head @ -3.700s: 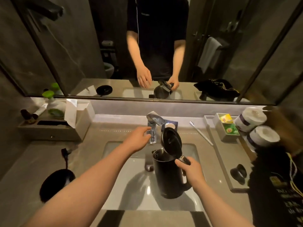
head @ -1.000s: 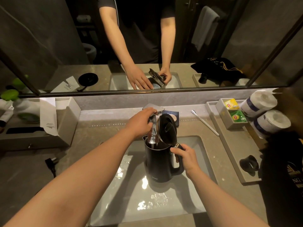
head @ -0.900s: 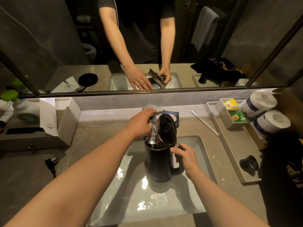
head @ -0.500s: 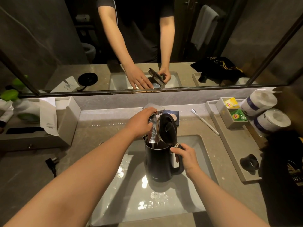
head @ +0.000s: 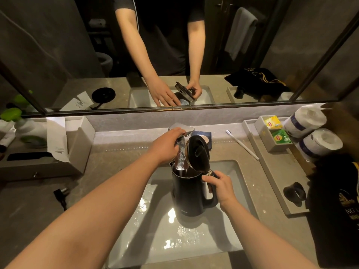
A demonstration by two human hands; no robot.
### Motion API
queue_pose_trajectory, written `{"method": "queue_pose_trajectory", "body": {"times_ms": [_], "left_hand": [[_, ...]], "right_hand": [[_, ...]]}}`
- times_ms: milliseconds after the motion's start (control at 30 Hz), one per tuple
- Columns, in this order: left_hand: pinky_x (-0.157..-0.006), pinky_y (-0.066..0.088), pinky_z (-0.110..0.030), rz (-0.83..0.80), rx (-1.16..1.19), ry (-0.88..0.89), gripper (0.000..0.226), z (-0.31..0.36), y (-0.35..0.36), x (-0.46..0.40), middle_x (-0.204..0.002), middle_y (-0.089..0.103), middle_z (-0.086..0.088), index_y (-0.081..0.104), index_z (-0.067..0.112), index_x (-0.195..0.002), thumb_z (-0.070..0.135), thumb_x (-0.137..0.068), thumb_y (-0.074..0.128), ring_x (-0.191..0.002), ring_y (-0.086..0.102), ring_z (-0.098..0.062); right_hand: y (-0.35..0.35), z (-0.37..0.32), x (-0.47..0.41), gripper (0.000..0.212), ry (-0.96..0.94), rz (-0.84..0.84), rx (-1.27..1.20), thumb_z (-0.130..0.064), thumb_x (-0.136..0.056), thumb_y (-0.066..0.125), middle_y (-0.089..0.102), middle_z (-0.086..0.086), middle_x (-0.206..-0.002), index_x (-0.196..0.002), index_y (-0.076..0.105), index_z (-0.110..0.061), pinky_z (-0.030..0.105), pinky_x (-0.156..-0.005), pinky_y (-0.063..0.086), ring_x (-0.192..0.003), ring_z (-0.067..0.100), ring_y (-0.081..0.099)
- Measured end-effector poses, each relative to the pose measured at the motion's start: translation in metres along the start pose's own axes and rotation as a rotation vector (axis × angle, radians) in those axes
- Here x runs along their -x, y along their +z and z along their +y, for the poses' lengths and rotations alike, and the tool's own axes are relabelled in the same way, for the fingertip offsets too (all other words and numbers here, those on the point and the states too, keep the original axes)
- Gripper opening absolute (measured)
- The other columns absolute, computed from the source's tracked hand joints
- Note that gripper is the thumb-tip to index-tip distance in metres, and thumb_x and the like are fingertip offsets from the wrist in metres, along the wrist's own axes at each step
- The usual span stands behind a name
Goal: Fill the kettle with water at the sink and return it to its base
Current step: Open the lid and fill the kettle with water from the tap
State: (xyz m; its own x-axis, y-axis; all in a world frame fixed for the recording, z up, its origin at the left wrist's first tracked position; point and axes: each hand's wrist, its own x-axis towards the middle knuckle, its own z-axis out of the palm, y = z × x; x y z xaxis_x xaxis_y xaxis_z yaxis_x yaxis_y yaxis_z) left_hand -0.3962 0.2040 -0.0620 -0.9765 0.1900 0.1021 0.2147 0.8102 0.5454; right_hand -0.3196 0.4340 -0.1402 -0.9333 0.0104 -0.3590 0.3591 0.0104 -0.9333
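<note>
The black kettle [head: 189,193] is held upright over the white sink basin [head: 174,241], its round lid [head: 198,153] flipped up. My right hand [head: 219,185] grips the kettle's handle. A stream of water [head: 181,161] runs from the chrome faucet [head: 181,131] straight into the kettle's mouth. My left hand [head: 167,145] is on the faucet lever. The kettle's round black base is not directly in view; only its reflection [head: 103,95] shows in the mirror, and its plug [head: 61,194] lies on the left countertop.
A grey organiser box [head: 73,144] with a leaflet stands at the left. A toothbrush [head: 241,144] lies right of the faucet. The right tray [head: 275,183] carries tea bags [head: 277,136], two paper rolls [head: 318,143] and a black object [head: 293,193]. A black bag [head: 338,210] sits far right.
Since 3.7 s ago my left hand took the faucet lever, water began running, and the kettle moved under the stream. Over the last second nothing has visibly moved.
</note>
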Motion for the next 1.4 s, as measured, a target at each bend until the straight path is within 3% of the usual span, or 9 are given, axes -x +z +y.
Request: {"method": "queue_pose_trajectory", "body": {"times_ms": [167, 433, 633, 1033, 1400], "left_hand": [[-0.088, 0.039, -0.028, 0.009, 0.000, -0.009, 0.057, 0.0008, -0.0003, 0.0000, -0.141, 0.046, 0.003, 0.044, 0.029, -0.133, 0.008, -0.082, 0.057, -0.119, 0.049, -0.019], [-0.086, 0.037, -0.025, -0.001, -0.005, -0.026, 0.059, 0.0012, 0.0007, -0.0002, -0.142, 0.046, 0.003, 0.043, 0.029, -0.134, 0.008, -0.081, 0.058, -0.119, 0.050, -0.019], [-0.079, 0.038, -0.024, -0.007, 0.015, -0.028, 0.059, 0.0014, 0.0008, 0.0011, -0.137, 0.049, 0.006, 0.042, 0.034, -0.131, 0.009, -0.080, 0.059, -0.112, 0.053, -0.016], [-0.077, 0.040, -0.025, -0.001, 0.006, -0.027, 0.059, 0.0007, 0.0016, 0.0009, -0.134, 0.051, 0.006, 0.041, 0.036, -0.129, 0.009, -0.080, 0.061, -0.109, 0.054, -0.016], [-0.077, 0.040, -0.025, 0.001, -0.003, -0.024, 0.060, -0.0009, 0.0027, 0.0010, -0.136, 0.049, 0.006, 0.039, 0.036, -0.130, 0.009, -0.080, 0.059, -0.110, 0.054, -0.016]], "right_hand": [[-0.0004, 0.0004, -0.0005, 0.013, 0.006, -0.003, 0.016, -0.014, -0.077, 0.078, 0.062, 0.008, -0.061, -0.075, 0.070, -0.004, 0.029, -0.048, 0.045, -0.055, 0.021, 0.052], [0.0021, 0.0037, 0.0011, 0.030, 0.037, -0.007, 0.051, -0.031, -0.063, 0.081, 0.061, -0.001, -0.056, -0.075, 0.067, -0.007, 0.031, -0.053, 0.047, -0.056, 0.020, 0.054], [0.0026, 0.0066, 0.0015, 0.018, 0.048, -0.016, 0.034, -0.029, -0.062, 0.082, 0.059, 0.000, -0.056, -0.065, 0.067, -0.019, 0.030, -0.052, 0.046, -0.053, 0.017, 0.052], [0.0067, 0.0076, 0.0032, 0.022, 0.055, -0.006, 0.064, -0.032, -0.063, 0.079, 0.062, -0.006, -0.056, -0.073, 0.068, -0.015, 0.031, -0.056, 0.048, -0.063, 0.022, 0.055], [0.0040, 0.0080, 0.0023, 0.031, 0.063, -0.010, 0.050, -0.033, -0.059, 0.081, 0.063, -0.002, -0.060, -0.076, 0.067, -0.010, 0.035, -0.058, 0.048, -0.065, 0.025, 0.055]]}}
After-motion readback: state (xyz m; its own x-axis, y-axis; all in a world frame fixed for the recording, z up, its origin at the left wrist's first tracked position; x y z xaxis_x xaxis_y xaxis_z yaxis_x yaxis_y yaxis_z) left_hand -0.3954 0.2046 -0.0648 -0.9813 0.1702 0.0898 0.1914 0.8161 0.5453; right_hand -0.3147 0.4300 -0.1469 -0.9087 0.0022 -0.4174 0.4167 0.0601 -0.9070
